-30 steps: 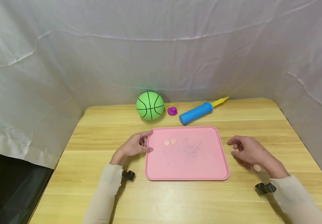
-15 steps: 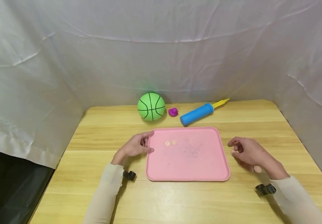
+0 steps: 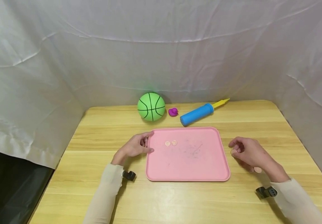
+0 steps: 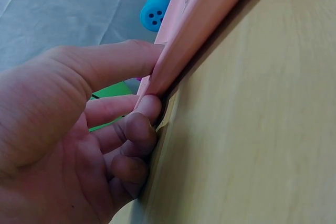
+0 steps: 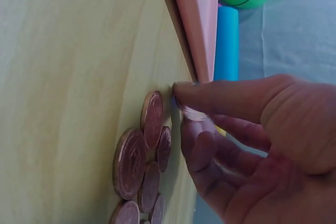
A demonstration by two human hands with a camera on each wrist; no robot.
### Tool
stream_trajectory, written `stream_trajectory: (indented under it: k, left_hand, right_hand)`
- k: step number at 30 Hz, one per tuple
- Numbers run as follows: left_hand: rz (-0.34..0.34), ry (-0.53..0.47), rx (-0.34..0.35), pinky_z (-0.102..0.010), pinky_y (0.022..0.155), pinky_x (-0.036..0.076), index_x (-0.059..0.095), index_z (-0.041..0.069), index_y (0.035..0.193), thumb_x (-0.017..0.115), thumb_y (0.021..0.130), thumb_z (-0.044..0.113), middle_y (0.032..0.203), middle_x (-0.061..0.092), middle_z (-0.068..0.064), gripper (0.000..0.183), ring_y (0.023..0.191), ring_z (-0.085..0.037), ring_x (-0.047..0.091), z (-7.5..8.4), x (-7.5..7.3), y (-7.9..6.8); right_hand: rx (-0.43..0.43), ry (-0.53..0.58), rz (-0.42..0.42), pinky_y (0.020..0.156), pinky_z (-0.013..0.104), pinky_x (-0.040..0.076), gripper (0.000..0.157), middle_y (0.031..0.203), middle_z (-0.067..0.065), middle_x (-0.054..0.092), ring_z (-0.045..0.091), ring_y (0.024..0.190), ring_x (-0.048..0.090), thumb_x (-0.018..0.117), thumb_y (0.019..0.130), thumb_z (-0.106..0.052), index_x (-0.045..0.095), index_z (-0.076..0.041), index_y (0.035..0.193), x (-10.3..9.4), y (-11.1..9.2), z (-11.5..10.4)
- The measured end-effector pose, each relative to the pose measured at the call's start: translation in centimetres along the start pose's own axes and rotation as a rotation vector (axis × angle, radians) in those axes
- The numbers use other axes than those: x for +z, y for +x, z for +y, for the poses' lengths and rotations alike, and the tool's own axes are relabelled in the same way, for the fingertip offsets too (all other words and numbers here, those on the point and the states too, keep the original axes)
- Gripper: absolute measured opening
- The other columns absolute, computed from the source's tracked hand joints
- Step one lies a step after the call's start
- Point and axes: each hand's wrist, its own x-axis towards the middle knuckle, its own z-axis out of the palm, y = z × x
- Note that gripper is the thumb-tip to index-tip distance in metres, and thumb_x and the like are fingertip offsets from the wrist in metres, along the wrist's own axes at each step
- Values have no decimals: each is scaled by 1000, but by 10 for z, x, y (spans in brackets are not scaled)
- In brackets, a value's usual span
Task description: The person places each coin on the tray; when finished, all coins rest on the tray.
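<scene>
My left hand (image 3: 133,145) grips the left edge of a pink tray (image 3: 189,171), with the thumb over the rim and the fingers curled against its outer side. Two copper coins lie side by side on the tray, the nearer to my left hand being one coin (image 3: 167,143). To the right of the tray, my right hand (image 3: 250,152) pinches a coin (image 5: 195,113) between thumb and fingertips, just over the table. Several copper coins (image 5: 130,163) lie loose on the table beneath this hand; in the head view the hand hides most of them.
Behind the tray stand a green ball (image 3: 151,107) with black lines, a small purple rubber duck (image 3: 173,112) and a blue hand pump (image 3: 196,114) with a yellow nozzle. A pale curtain (image 3: 161,62) hangs round the back and sides of the wooden table (image 3: 177,199).
My right hand has shifted slightly, and the coin now shows between its fingertips. My left hand keeps its hold on the tray, and the tray's coins lie as before.
</scene>
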Motion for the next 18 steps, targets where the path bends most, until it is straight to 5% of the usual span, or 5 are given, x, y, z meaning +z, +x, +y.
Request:
stream_trajectory:
  k: [6,18]
  left_hand:
    - [2,-6,-8,-21,69,42,48,2,163,89,92,15,97,59,-7,83,83,-17,50,0,-1,-1]
    - [-3,2,-14,-21,68,44,47,5,164,89,92,16,97,59,-5,84,83,-15,51,-2,1,0]
  right_hand:
    - [-29,-19,23,69,22,53,4,88,-2,74,8,79,63,80,97,-10,81,-9,101,-1,-2,0]
    - [-43,49,106,70,21,51,10,88,-2,77,8,81,64,83,97,-17,83,-10,105,3,8,-31]
